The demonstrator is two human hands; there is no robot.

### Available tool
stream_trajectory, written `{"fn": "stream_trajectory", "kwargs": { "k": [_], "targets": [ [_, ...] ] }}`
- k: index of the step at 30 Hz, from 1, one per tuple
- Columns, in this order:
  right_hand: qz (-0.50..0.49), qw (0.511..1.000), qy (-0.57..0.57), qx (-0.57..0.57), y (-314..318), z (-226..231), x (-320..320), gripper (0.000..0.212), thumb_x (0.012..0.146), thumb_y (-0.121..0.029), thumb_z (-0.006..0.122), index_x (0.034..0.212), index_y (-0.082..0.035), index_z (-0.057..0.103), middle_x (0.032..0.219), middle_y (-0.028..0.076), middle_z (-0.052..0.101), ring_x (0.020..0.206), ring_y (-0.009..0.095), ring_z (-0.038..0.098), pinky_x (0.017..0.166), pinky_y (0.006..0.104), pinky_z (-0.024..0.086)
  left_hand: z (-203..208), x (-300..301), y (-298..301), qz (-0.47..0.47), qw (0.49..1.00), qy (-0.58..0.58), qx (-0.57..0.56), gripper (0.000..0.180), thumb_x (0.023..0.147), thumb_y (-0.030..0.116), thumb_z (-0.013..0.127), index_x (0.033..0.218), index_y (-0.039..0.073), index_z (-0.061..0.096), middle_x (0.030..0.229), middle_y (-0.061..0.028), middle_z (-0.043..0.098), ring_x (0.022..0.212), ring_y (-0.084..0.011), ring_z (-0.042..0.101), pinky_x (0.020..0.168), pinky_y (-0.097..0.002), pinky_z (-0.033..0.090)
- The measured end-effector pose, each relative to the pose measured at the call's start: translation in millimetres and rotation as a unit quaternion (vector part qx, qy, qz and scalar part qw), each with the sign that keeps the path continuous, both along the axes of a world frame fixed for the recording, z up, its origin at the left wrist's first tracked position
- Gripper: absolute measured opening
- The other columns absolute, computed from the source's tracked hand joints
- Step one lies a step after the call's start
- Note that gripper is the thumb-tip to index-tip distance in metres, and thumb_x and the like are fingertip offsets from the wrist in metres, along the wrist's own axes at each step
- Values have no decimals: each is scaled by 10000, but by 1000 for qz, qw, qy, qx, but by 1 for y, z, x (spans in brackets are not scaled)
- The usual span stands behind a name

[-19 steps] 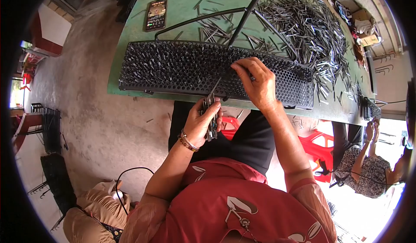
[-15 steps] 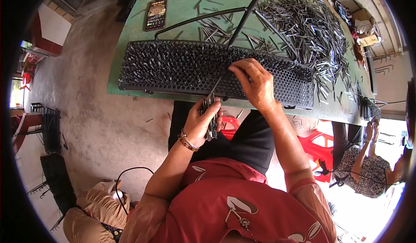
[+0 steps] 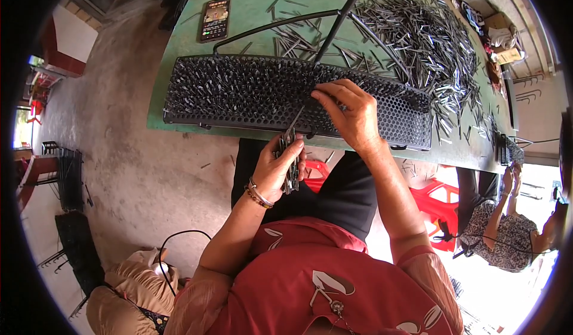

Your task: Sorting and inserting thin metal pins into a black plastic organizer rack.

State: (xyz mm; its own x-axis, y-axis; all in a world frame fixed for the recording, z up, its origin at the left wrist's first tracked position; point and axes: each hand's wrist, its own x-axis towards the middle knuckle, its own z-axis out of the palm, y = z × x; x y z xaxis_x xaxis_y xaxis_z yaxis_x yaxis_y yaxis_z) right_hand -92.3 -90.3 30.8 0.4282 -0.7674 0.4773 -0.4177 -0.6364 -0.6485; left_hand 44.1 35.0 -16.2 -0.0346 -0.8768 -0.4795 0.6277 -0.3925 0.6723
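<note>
Thin dark metal pins (image 3: 290, 156) are clamped as a bundle in the left hand (image 3: 279, 169) at the green table's (image 3: 179, 66) near edge, kept ready for feeding; one pin is pinched by right hand (image 3: 352, 115) fingertips over the black perforated tray (image 3: 239, 93).

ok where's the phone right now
In the head view the phone lies flat on the green table, upper left, beyond the black perforated tray.

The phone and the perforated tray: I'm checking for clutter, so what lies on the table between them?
In the head view, between the phone and the perforated tray lie bare green table and one end of a thin dark curved rod.
</note>
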Motion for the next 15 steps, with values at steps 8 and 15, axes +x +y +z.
{"fn": "stream_trajectory", "kwargs": {
  "k": [8,15],
  "targets": [
    [-32,997,-52,50,3,-3,-1,154,749,-48,722,891,-9,677,835,90,655,712,181,639,622,266,502,0,0,0,1,1000,-2,-4,241,883,215,618,1060,66,549,762,-25,558,600,-92,530,470,-234,447],
    [-43,995,-47,71,0,-10,-5,165,756,-50,716,914,-12,685,826,94,659,717,178,639,649,262,501,0,0,0,1,1000,1,-4,235,885,210,616,1063,71,550,760,-27,559,602,-92,531,465,-233,446]
  ]
}}
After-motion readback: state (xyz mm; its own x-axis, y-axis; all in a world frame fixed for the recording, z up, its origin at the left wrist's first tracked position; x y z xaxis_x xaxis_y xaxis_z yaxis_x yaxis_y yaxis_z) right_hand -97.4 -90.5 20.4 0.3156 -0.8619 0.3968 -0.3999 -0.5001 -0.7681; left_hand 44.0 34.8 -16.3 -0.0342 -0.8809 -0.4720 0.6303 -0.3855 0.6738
